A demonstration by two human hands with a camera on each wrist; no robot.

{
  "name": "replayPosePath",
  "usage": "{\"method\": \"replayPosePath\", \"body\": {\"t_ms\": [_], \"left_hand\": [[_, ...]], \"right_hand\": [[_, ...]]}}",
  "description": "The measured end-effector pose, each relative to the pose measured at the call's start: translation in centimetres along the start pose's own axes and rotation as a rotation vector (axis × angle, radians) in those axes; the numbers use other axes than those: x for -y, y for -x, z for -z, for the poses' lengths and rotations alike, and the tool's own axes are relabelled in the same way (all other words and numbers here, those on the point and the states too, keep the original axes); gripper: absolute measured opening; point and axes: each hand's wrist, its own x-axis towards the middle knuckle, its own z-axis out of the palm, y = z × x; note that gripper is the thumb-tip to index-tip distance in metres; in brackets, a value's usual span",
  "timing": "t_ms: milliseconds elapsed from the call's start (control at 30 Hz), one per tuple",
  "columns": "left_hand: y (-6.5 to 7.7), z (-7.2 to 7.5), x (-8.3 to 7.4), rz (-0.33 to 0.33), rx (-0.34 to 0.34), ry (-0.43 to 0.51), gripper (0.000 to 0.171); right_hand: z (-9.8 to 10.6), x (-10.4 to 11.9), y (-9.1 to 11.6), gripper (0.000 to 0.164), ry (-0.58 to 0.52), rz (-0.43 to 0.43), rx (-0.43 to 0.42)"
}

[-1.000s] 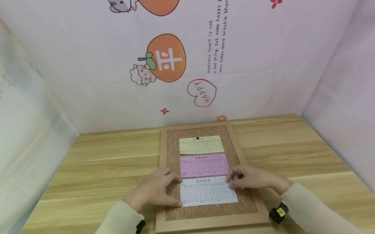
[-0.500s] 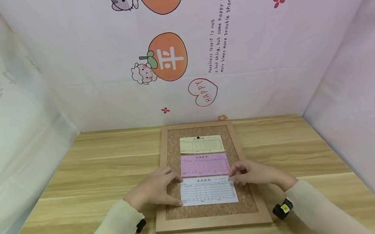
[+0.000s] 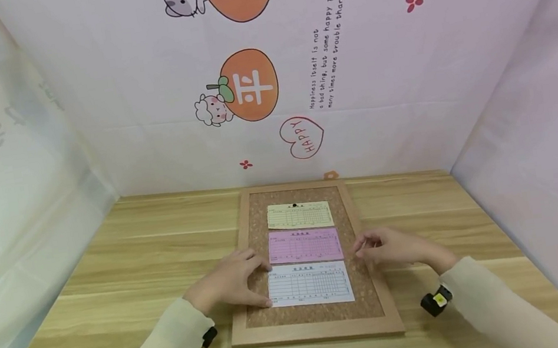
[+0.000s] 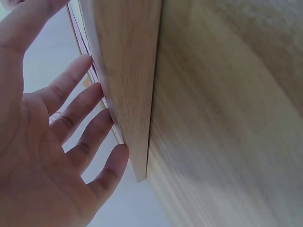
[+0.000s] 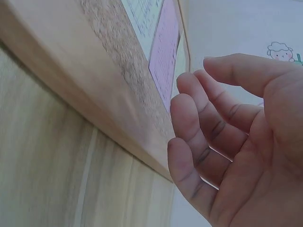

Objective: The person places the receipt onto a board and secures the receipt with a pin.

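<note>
A white form slip lies on the lower part of a wood-framed corkboard. My left hand rests at its left edge, thumb near the lower corner and fingers near the upper one. In the left wrist view the fingers of that hand spread over the frame's side. My right hand hovers by the board's right side, apart from the white slip. Seen from the right wrist, its fingers are loosely bent with nothing between them. Above lie a pink slip and a yellow slip.
A black pushpin sits at the yellow slip's top edge. The board lies flat on a wood-grain table. Printed cloth walls rise behind and on both sides. A black band with a yellow mark is on the right wrist.
My right hand has drawn off the white slip's upper right corner, moving right to the board's frame. The left hand and the slips have stayed in place.
</note>
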Motion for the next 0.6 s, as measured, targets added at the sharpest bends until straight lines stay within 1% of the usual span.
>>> {"method": "replayPosePath", "body": {"t_ms": [133, 433, 600], "left_hand": [[0.1, -0.1, 0.0, 0.001, -0.004, 0.002, 0.067], [0.1, -0.1, 0.0, 0.007, -0.003, 0.006, 0.067], [0.1, -0.1, 0.0, 0.015, 0.000, 0.011, 0.067]], "right_hand": [[0.5, -0.4, 0.4, 0.022, 0.012, -0.019, -0.013], [1.6, -2.7, 2.0, 0.029, -0.013, -0.088, -0.060], [2.1, -4.0, 3.2, 0.031, -0.049, -0.087, -0.080]]}}
